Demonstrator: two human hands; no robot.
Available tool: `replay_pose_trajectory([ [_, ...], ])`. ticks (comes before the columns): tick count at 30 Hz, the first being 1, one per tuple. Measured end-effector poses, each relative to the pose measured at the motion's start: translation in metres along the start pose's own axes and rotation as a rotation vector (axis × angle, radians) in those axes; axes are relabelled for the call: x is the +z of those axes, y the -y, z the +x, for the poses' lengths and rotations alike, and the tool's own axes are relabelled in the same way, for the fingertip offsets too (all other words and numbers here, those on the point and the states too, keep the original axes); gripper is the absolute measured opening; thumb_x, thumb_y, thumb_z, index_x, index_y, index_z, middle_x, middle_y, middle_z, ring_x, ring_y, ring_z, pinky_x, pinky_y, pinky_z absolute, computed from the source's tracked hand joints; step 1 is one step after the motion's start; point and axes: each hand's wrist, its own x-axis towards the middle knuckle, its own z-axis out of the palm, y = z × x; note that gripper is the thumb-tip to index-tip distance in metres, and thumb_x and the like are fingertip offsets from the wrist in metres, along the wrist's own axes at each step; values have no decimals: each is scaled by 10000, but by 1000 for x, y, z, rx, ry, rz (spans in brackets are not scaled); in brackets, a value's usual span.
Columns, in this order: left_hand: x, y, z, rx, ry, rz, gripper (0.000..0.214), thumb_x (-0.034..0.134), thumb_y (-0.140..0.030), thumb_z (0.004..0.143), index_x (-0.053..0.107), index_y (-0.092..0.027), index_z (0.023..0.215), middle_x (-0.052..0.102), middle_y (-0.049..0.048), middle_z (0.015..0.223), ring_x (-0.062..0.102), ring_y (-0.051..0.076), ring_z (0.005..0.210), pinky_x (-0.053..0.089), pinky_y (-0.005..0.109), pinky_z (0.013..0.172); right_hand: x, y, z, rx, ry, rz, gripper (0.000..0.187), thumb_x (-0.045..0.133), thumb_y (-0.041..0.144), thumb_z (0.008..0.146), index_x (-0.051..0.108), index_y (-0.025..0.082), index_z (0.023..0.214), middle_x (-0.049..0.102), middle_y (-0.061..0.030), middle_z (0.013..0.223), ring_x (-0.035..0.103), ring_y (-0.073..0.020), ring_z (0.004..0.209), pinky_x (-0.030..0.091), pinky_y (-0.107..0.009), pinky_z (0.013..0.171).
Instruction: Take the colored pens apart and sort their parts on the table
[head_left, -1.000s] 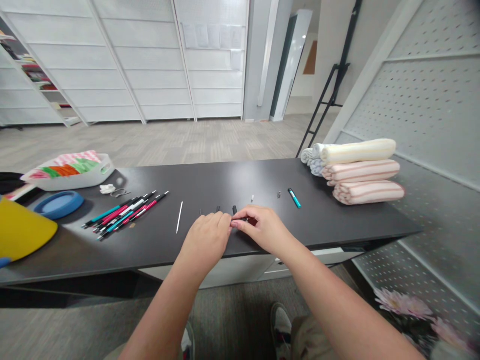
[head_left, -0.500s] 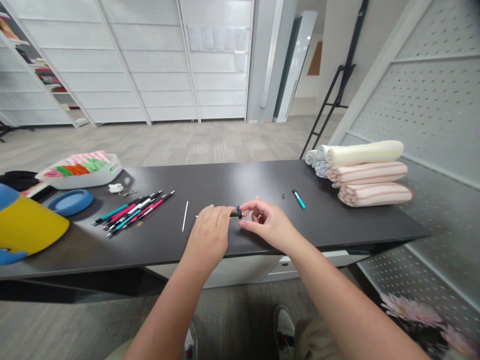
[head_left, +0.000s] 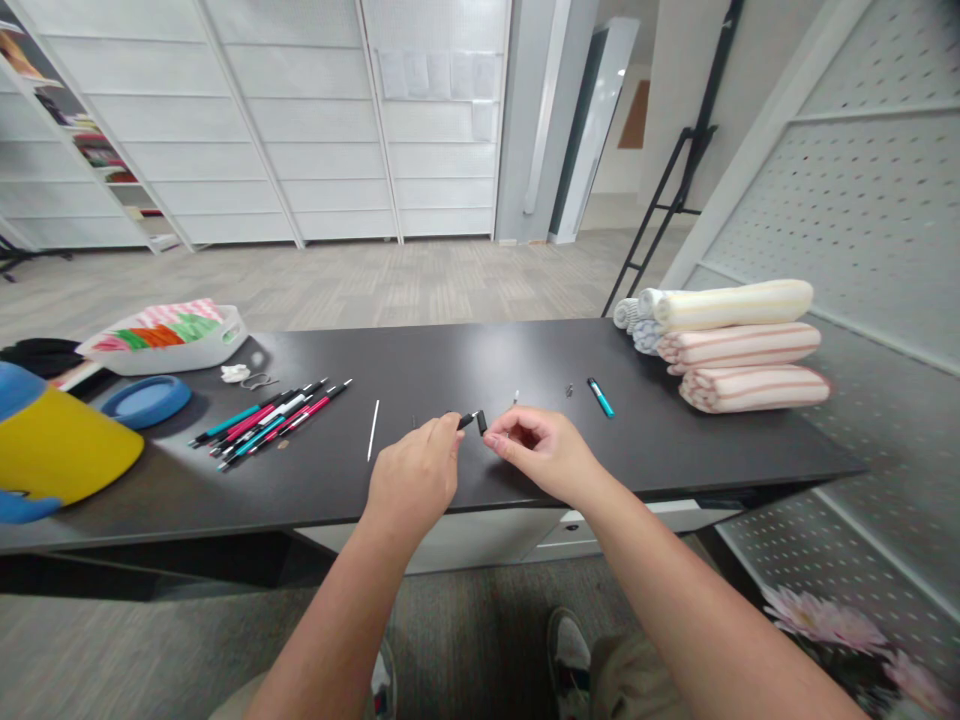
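My left hand (head_left: 415, 465) grips a black pen part (head_left: 466, 420); whether my right hand (head_left: 546, 452) holds anything, I can't tell. Pieces look unjoined: black piece (head_left: 481, 423) between them, white stick (head_left: 373, 430) leftward, teal barrel (head_left: 601, 398) rightward.

no text, label or number can be read.

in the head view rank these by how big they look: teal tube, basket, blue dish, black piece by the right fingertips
Largest to smallest, as they look:
1. basket
2. blue dish
3. teal tube
4. black piece
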Motion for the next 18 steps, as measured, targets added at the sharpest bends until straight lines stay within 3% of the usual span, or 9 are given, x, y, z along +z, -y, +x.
replay_pose_trajectory([
  [8, -6, 3, 3, -159, -37, -73, 257, 399, -314, 1086, 618, -215, 1177, 764, 42, 833, 744, 209, 738, 430, 277, 593, 1, 47, -21, -204, -181, 6, 174, 714, 364, 950, 765, 216, 873, 667, -2, 695, 478, -110, 547, 385, -257, 535],
  [13, -7, 2, 4, -197, -13, -65, 264, 417, -341, 1084, 636, -223, 1170, 756, 25, 786, 735, 213, 688, 392, 278, 563, 4, 72, -33, -277, -187, 91, 115, 730, 327, 950, 759, 229, 898, 670, -7, 693, 530, -128, 571, 398, -280, 541],
  [18, -4, 3, 1, -197, -47, -61, 267, 425, -361, 1091, 633, -230, 1196, 785, 33, 854, 750, 217, 714, 411, 282, 574, 4, 78, -40, -287, -187, 114, 80, 738, 317, 947, 756, 243, 921, 693, -23, 724, 564, -150, 595, 428, -312, 562],
])
